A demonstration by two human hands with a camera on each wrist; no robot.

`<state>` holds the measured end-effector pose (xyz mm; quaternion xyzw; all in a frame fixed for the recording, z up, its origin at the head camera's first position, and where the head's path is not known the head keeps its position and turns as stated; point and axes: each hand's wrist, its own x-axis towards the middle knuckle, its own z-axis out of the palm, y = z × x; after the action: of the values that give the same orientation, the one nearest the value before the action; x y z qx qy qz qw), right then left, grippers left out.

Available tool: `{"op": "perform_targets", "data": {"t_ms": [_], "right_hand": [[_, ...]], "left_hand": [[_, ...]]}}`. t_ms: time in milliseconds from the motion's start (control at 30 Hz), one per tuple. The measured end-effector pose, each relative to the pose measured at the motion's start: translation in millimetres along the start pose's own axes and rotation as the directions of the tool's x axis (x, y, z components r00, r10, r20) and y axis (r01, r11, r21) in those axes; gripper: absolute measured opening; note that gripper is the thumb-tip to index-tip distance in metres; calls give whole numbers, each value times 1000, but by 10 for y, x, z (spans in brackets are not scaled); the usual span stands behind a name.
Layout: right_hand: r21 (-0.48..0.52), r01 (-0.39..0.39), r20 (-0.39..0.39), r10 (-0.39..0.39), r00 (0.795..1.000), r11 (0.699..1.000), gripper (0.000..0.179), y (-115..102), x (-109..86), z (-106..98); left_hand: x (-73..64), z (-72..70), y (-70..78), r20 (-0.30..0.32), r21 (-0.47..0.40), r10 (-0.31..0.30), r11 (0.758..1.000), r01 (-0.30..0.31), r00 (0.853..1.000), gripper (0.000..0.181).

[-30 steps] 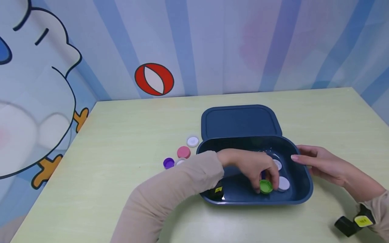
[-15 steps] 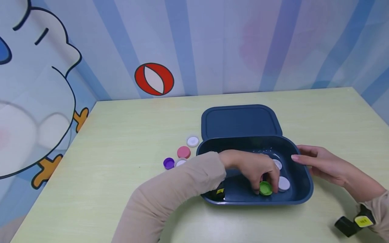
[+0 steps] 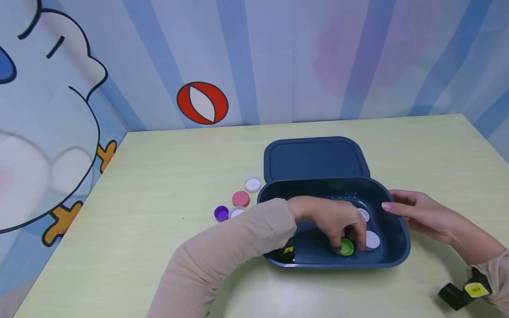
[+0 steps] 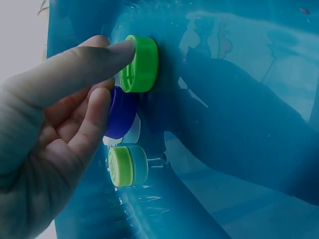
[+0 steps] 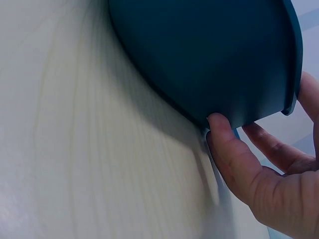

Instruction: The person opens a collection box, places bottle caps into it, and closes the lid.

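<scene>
My left hand (image 3: 338, 223) reaches down into the dark blue box (image 3: 397, 254), its thumb and a finger around a green bottle cap (image 3: 347, 247). In the left wrist view the thumb presses the rim of that green cap (image 4: 145, 64), and a purple cap (image 4: 122, 113) sits by the fingertips. A yellow-green cap (image 4: 122, 167) lies close below. Two white caps (image 3: 372, 240) (image 3: 363, 215) rest to the right of the hand inside the box. My right hand (image 3: 427, 216) grips the box's right wall, thumb over the rim and fingers outside.
Behind the box lies its dark blue lid (image 3: 316, 159). Left of the box on the table (image 3: 159, 185) are a white cap (image 3: 252, 184), a pink cap (image 3: 240, 198), a purple cap (image 3: 221, 213) and another white cap (image 3: 237, 213), partly behind the sleeve.
The green cap has tilted and shifted slightly left at my left fingertips. My right hand keeps its hold on the box; the other caps have not moved.
</scene>
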<state>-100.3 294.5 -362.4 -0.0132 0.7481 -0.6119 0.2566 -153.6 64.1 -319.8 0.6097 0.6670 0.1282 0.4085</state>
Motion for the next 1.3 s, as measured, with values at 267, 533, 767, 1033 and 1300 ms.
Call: {"op": "perform_targets", "data": {"t_ms": [267, 533, 767, 1033, 1300], "right_hand": [[-1, -14, -6, 14, 1000, 1000, 69, -4, 2, -6], [8, -6, -2, 6, 1000, 1000, 68, -8, -10, -15], [2, -8, -5, 8, 1000, 1000, 68, -9, -6, -13], [8, -10, -7, 10, 1000, 1000, 68, 2, -4, -11], [-9, -21, -15, 21, 1000, 1000, 71, 13, -17, -13]], "left_hand": [[0, -29, 1, 0, 13, -2, 1000, 2, 1000, 35], [-5, -52, 12, -2, 18, -9, 1000, 9, 1000, 37], [-48, -85, 36, -18, 12, 1, 1000, -1, 1000, 37], [-137, -112, 68, -41, 2, 19, 1000, -19, 999, 40], [-299, -160, 72, -107, -36, 23, 999, -27, 994, 40]]}}
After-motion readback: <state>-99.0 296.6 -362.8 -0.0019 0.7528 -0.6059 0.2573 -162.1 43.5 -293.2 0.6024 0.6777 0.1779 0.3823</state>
